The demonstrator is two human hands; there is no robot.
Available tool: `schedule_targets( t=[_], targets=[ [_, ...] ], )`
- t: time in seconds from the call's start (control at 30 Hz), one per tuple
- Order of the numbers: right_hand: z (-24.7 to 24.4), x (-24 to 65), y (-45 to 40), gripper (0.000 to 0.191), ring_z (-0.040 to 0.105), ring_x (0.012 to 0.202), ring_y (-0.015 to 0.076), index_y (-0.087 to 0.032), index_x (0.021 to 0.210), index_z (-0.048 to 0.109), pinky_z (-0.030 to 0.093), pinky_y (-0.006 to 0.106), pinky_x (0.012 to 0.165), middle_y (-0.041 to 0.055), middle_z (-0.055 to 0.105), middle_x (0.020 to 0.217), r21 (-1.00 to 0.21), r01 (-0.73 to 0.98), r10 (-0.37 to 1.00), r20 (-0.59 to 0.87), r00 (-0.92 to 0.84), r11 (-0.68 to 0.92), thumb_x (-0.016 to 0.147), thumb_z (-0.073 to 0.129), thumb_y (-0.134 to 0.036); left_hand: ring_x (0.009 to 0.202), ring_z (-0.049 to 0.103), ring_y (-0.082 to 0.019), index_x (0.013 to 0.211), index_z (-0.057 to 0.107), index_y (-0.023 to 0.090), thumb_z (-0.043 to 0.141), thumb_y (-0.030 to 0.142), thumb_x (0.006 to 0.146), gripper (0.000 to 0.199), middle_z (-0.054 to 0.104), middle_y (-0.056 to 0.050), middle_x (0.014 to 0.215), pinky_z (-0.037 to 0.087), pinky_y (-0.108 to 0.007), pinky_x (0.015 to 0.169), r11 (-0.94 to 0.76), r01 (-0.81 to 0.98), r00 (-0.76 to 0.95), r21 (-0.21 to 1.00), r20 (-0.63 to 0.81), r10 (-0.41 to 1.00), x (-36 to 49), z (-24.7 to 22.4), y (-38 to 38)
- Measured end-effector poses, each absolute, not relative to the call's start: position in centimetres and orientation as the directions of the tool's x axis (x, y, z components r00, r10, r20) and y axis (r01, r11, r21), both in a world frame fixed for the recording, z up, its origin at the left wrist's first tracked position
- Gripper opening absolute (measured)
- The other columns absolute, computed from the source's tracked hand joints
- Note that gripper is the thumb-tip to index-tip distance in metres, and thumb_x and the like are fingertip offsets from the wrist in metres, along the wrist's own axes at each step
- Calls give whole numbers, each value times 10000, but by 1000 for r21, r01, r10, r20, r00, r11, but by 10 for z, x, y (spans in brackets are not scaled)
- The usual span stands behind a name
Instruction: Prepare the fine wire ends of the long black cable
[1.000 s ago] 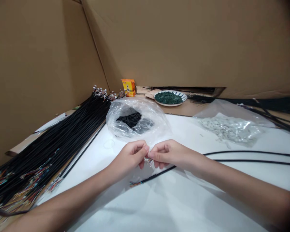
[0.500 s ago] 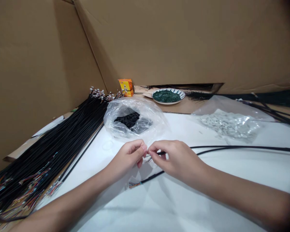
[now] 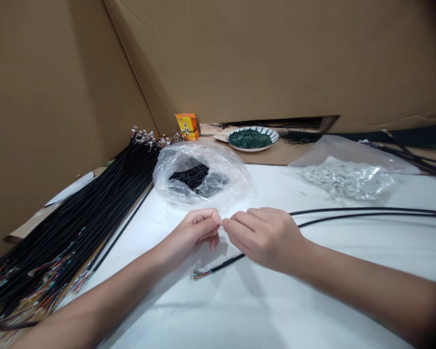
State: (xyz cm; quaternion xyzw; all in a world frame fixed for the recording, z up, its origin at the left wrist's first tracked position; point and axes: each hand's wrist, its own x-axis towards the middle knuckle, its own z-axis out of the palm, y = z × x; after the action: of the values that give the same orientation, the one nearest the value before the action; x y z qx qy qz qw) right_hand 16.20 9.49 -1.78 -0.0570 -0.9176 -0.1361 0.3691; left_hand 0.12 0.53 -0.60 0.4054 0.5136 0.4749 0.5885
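Over the middle of the white table, my right hand (image 3: pixel 265 238) is closed around the end of a black cable (image 3: pixel 349 210), which runs off to the right. My left hand (image 3: pixel 200 228) pinches thumb against fingers, almost touching the right fingertips; a thin pale wire tip shows between them, and whatever else the left holds is too small to name. Below the hands, the other cable end, a white connector with coloured wires (image 3: pixel 202 274), lies on the table (image 3: pixel 189 315).
A clear bag of black sleeves (image 3: pixel 191 177) lies ahead, a bag of whitish small parts (image 3: pixel 343 179) farther right. Bundled black cables (image 3: pixel 105 203) cover the left side. Behind stand an orange box (image 3: pixel 187 127) and a plate (image 3: pixel 275 137) of dark green bits, before cardboard walls (image 3: pixel 261 58).
My right fingers have curled tighter, covering the cable end and loose wires that showed before. My left hand keeps its pinch nearly in place. The view has shifted slightly.
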Motion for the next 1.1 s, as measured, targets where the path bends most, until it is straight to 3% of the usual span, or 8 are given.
schedule_targets(
  t=[0.17,0.4,0.7,0.87,1.1],
  targets=[
    [-21,163,98,145,378,507,103,-181,753,601,233,277,494,-39,502,566,307,190,-91,707,-701,933,846,510,-119,544,442,-90,567,332,168,536,324,827,366,302,50,538,317,-213,550,270,-245,26,931,-272,962,4,-9,7],
    [-25,161,99,228,384,488,108,-186,596,533,223,285,481,-37,462,511,230,210,-20,718,-696,950,819,517,-140,546,443,-84,580,350,161,527,292,836,338,334,46,550,299,-207,544,265,-294,23,918,-271,962,4,-12,6],
    [-29,160,99,229,422,483,91,-172,599,521,225,274,471,-43,491,516,183,194,5,716,-698,964,819,499,-113,534,417,-77,602,422,152,509,302,848,301,439,20,537,324,-201,552,269,-268,-6,925,-281,960,7,-14,8],
    [-30,162,100,230,465,491,93,-187,610,564,262,276,468,-45,517,520,173,217,28,717,-696,961,828,504,-142,502,403,-68,594,391,159,536,226,813,271,352,47,535,347,-208,557,217,-274,-76,937,-246,966,-3,-12,12],
    [-29,164,103,214,384,473,103,-200,621,558,269,278,453,-47,470,508,283,216,-66,734,-676,934,819,540,-122,496,410,-79,577,339,161,467,214,845,302,256,50,540,277,-213,524,274,-251,63,928,-267,962,-6,-9,13]
  ],
)
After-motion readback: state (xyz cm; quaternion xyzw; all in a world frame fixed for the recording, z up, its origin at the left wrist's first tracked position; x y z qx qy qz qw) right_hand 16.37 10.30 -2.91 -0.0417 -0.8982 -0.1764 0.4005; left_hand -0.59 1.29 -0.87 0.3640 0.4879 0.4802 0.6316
